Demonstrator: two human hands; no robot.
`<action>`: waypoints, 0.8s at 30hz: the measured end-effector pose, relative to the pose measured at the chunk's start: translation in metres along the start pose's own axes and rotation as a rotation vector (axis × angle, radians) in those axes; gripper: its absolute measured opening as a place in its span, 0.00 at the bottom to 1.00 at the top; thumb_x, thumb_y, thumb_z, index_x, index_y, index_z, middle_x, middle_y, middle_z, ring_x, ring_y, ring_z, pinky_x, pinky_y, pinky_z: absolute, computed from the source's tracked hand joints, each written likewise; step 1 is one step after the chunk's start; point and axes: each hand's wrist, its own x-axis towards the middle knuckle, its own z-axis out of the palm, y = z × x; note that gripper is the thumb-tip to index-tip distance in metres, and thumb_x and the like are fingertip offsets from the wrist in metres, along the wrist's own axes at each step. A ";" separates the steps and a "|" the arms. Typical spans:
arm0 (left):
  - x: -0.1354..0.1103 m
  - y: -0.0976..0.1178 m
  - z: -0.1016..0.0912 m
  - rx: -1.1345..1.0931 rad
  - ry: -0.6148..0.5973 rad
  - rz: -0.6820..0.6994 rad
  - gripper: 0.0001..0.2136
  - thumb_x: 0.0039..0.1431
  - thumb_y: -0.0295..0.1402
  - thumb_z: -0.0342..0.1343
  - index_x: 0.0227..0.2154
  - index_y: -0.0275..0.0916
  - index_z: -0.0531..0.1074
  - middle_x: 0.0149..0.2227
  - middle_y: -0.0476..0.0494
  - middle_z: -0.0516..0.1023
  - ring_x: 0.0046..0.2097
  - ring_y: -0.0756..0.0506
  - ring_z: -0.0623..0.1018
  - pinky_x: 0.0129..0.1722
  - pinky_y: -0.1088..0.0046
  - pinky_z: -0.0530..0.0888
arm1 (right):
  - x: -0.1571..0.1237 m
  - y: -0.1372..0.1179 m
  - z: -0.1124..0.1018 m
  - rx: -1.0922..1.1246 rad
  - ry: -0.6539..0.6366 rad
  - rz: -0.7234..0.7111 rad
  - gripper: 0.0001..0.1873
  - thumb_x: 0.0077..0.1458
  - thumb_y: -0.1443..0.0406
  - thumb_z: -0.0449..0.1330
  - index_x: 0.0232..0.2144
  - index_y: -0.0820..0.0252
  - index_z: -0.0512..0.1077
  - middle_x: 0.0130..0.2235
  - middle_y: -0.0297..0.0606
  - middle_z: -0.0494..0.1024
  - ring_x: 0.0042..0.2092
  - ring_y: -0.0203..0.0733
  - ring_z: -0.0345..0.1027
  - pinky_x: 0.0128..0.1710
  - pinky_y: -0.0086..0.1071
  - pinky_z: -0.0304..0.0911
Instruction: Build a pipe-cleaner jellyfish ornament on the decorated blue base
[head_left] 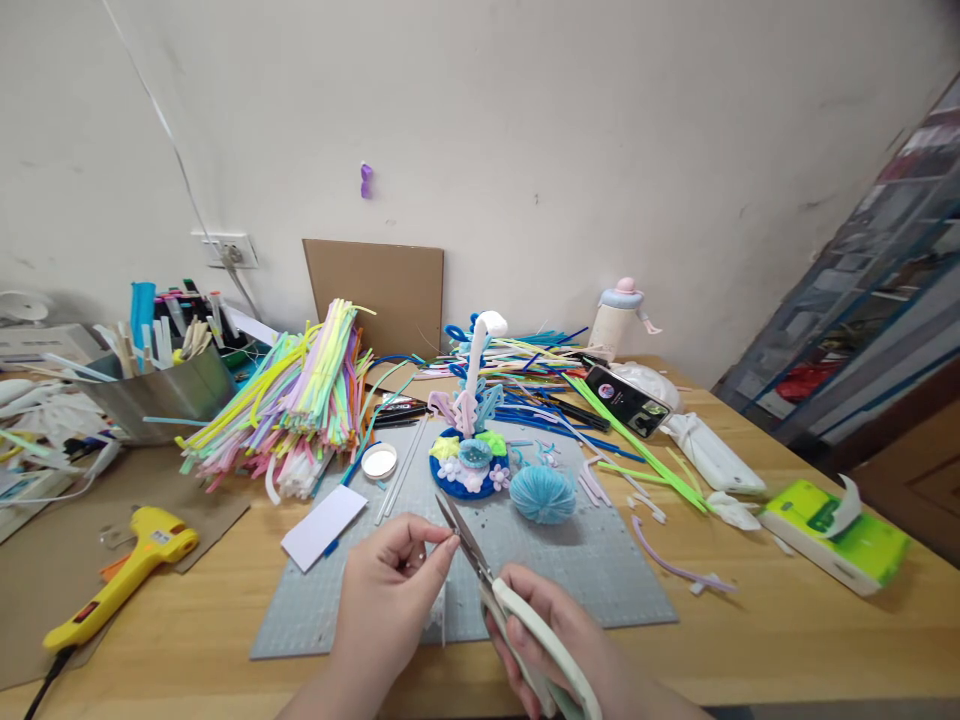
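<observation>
My right hand [551, 635] grips a pair of scissors [499, 590] with pale handles, their blades parted and pointing up and left. Beside the blades, my left hand [401, 585] pinches thumb against forefinger; what sits in the pinch is too small to make out. Both hands are above the grey cutting mat [600, 590]. Just beyond the scissor tips stands a pipe-cleaner decoration [469, 465] with a blue base, small flowers and a tall white curved stem. A fluffy light-blue pom-pom [542, 495] lies to its right.
Bundled pipe cleaners [300, 390] pile up at left, near a yellow glue gun [124, 575] and a metal holder [161, 390] of sticks. A white card [324, 527] overlaps the mat. A phone [628, 400], a bottle [616, 320] and a green tissue pack [836, 535] sit right.
</observation>
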 end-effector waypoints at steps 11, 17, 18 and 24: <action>-0.002 -0.002 0.000 -0.004 -0.032 -0.020 0.13 0.48 0.42 0.56 0.22 0.35 0.70 0.15 0.58 0.52 0.19 0.54 0.53 0.19 0.80 0.52 | 0.001 0.016 -0.004 0.065 0.021 0.053 0.24 0.48 0.45 0.57 0.29 0.59 0.57 0.21 0.25 0.64 0.14 0.24 0.55 0.11 0.18 0.50; -0.004 -0.010 0.003 0.026 0.045 0.043 0.12 0.49 0.41 0.57 0.23 0.36 0.71 0.16 0.57 0.52 0.19 0.54 0.55 0.19 0.79 0.54 | -0.002 0.016 -0.010 0.095 0.064 0.055 0.23 0.48 0.47 0.58 0.29 0.59 0.59 0.20 0.26 0.65 0.13 0.24 0.53 0.10 0.18 0.48; -0.004 -0.012 0.003 0.024 0.075 0.063 0.11 0.49 0.41 0.57 0.23 0.36 0.71 0.16 0.57 0.53 0.20 0.54 0.56 0.20 0.79 0.55 | -0.007 0.013 -0.015 0.090 0.084 0.057 0.23 0.47 0.47 0.59 0.29 0.59 0.60 0.20 0.27 0.66 0.13 0.24 0.54 0.10 0.18 0.48; -0.003 -0.017 0.002 -0.083 0.212 0.151 0.07 0.49 0.37 0.58 0.25 0.38 0.70 0.17 0.55 0.60 0.20 0.54 0.59 0.20 0.80 0.58 | -0.045 -0.022 -0.081 0.036 0.415 -0.185 0.27 0.46 0.41 0.52 0.32 0.58 0.68 0.22 0.34 0.67 0.16 0.29 0.55 0.15 0.27 0.50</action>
